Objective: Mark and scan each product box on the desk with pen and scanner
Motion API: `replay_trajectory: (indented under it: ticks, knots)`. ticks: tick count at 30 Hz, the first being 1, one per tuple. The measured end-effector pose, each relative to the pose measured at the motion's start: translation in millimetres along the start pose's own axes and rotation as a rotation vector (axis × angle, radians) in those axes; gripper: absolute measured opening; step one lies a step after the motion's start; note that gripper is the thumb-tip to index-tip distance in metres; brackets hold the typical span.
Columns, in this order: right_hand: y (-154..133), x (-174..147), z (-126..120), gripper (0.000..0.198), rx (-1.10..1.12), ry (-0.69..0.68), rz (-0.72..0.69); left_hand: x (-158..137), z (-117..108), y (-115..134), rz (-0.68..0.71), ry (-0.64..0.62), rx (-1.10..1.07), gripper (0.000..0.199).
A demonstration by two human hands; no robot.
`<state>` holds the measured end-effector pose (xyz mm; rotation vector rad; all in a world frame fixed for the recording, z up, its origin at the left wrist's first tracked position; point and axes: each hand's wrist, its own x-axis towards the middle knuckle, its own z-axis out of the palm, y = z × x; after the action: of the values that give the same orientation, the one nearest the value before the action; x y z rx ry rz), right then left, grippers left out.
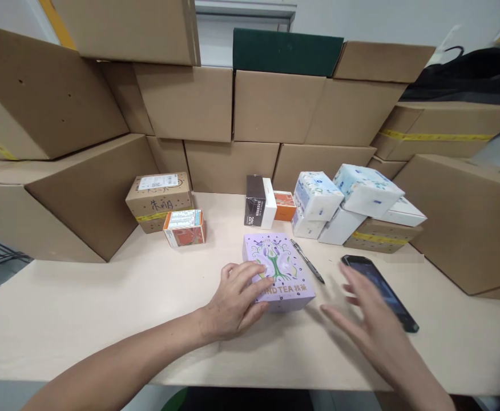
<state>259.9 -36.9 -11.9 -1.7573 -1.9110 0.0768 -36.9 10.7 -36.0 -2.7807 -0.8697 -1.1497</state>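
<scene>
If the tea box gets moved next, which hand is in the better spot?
Probably the left hand: its fingers rest on the purple tea box, with the thumb by its front. The right hand is open and off to the box's right, not touching it.

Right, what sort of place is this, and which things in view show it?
Probably a storeroom or office work area, though the view can't settle which: stacked cardboard boxes line a pale tabletop, where a white-labelled, yellow-taped carton stands at the left.
</scene>
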Motion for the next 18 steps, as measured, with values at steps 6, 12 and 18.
replay_trajectory:
  ticks: [6, 12, 18]
  knots:
    - [-66, 18, 22, 0.068, 0.128, -0.32, -0.233, 3, -13, 2, 0.044, 0.079, 0.133, 0.034]
    - [-84, 51, 31, 0.065, 0.275, -0.428, -0.476, -12, -17, 35, 0.491, 0.216, 0.111, 0.022]
    - [-117, 104, 41, 0.058, 0.425, -0.653, -0.801, -21, -4, 41, 0.586, 0.134, 0.052, 0.015]
